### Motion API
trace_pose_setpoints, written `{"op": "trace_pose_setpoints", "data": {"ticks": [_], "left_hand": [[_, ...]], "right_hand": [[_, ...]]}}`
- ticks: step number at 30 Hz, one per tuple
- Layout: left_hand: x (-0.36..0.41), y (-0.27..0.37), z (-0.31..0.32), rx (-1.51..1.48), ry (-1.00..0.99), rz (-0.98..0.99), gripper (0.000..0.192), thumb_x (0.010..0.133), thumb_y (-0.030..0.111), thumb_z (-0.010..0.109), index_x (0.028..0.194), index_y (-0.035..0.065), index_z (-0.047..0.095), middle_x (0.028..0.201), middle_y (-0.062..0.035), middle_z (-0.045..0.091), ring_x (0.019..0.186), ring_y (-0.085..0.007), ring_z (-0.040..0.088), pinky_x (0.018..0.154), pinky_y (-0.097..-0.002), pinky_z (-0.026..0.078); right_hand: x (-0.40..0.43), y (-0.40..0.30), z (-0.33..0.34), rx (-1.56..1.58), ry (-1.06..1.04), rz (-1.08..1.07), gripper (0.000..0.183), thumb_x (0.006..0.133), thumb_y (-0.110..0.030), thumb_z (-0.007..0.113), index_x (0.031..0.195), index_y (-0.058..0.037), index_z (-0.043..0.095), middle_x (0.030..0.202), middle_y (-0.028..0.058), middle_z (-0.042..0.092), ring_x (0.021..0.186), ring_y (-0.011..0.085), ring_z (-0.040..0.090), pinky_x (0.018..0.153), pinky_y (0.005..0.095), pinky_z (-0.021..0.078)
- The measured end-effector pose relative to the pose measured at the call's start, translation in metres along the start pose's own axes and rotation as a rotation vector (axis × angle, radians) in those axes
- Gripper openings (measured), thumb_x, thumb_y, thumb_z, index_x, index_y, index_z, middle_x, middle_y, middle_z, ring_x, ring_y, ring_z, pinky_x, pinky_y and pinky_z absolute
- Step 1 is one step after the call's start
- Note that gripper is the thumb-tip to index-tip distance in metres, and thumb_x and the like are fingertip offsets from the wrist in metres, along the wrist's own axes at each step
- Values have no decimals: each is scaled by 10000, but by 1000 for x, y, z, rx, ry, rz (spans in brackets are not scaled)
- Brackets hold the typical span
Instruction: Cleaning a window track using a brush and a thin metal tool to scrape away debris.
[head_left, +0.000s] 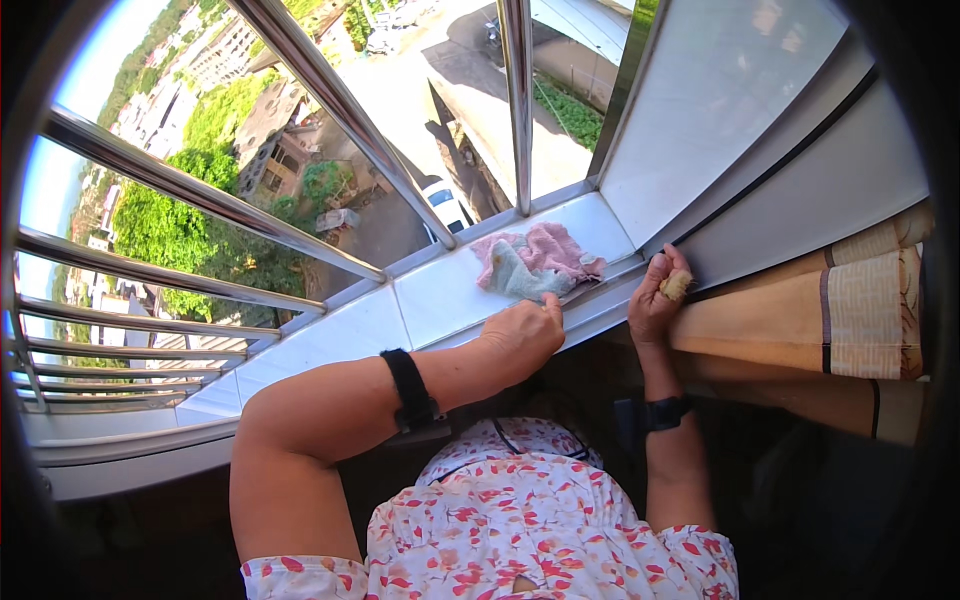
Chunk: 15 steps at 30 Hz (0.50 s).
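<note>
A worn pink and pale blue cloth (536, 259) lies bunched on the white tiled sill (442, 289). My left hand (525, 330) is at the cloth's near edge, over the window track (607, 289), fingers curled and one digit stretched toward the cloth. Whether it grips anything is hidden by the back of the hand. At the track's right end, my right hand (658, 296) is closed around a small tan, bristly thing (676, 284), perhaps a brush head. Its fingertips are close to the lower edge of the grey-white window panel (787, 180).
Shiny metal bars (337, 97) rise beyond the sill, with trees, buildings and a parked white car (448, 206) far below. A tan patterned curtain (780, 322) hangs at the right, close to my right hand. Black bands (411, 390) circle both my arms.
</note>
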<state>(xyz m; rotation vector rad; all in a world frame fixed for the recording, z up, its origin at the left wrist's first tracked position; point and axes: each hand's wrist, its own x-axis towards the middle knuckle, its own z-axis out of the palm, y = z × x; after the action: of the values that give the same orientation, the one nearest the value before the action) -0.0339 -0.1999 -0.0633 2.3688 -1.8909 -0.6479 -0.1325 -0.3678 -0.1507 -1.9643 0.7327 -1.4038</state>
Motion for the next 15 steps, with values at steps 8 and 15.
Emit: {"op": "trace_pose_setpoints", "data": {"ticks": [8,15], "left_hand": [[-15,-9,-13,-25,-144,-57,329,773,15,463,1053,-143,392,719,-242,578,656,-377,610,535,-429,497],[-20,-6,-11,36,-112,-38,359,763,13,474,1073,-147,391,714,-251,576,655,-374,611,524,-421,497]], "right_hand": [[1,1,-4,-36,-6,-6,232,899,-134,456,1053,38,472,938,103,493,772,141,490,711,250,424],[4,-2,1,-87,27,-110,205,870,-63,488,1051,28,461,857,150,549,723,202,556,678,281,456]]}}
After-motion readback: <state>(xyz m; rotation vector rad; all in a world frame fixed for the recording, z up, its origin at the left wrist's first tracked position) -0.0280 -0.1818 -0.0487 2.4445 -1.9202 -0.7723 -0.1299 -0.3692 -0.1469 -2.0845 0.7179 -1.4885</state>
